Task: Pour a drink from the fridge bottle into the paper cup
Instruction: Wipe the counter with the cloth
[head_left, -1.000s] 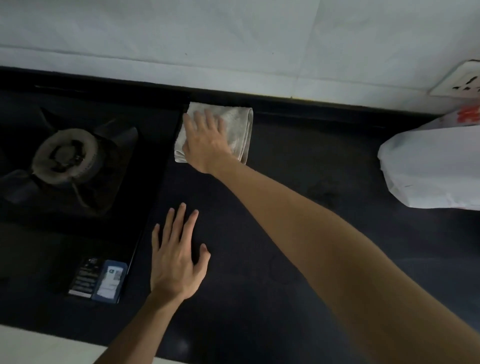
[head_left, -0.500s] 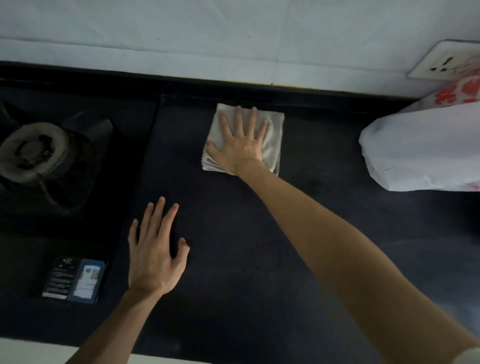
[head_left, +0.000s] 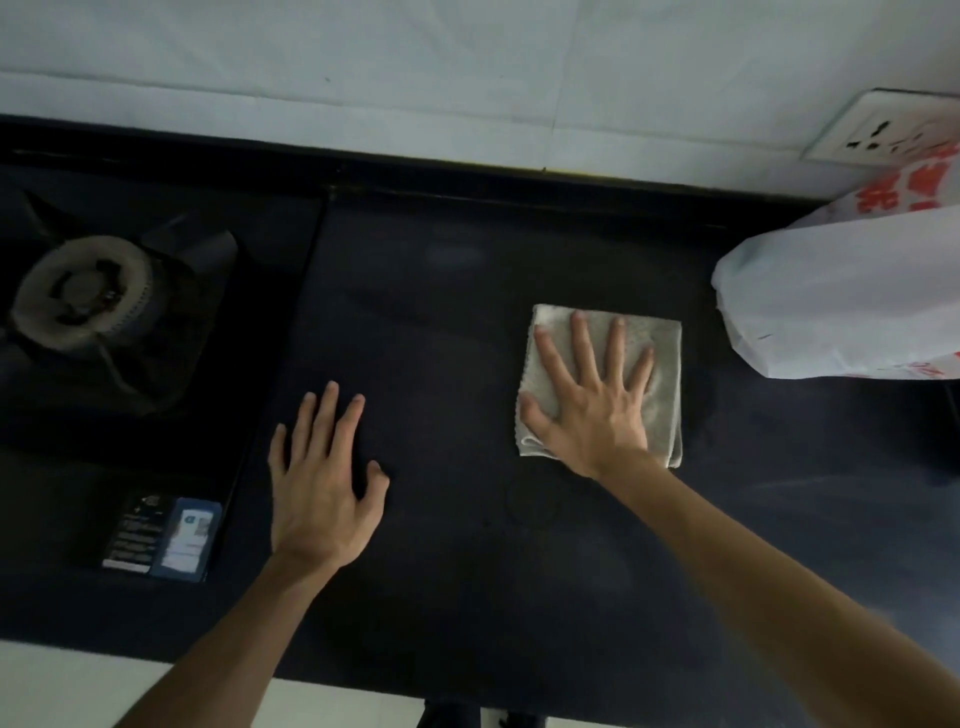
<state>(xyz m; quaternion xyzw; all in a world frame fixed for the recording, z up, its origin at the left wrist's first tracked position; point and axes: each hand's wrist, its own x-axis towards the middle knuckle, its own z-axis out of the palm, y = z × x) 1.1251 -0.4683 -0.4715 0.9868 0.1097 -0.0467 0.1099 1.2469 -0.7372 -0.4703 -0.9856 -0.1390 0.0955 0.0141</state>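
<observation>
The dark counter (head_left: 441, 312) runs under everything here, with pale wall tiles (head_left: 467, 67) behind it. On my right a white plastic bag (head_left: 841, 301) with red print slumps on it, near the cloth but apart from it. On my left sits the gas stove (head_left: 83, 291). Between them lies a folded grey cloth (head_left: 662, 364). My right hand (head_left: 592, 410) is flat on top of it, fingers spread and straight, pressing rather than clutching. My left hand (head_left: 322, 493) rests palm-down on the bare counter just beside the stove's edge, fingers straight too, holding nothing.

Neither the bottle nor the paper cup is in view, and I can't tell where they stand. This looks to me like wiping the counter, not pouring.

With only a flat palm on it, the cloth could bunch or slide out from under my fingers and leave a smear. A wide sweep to the right would push it into the bag — I can't see what's inside, and something could tip. There's a faint ring mark (head_left: 532, 501) near my right wrist. If I miss it, a paper cup set there might sit on a wet patch and soften.
</observation>
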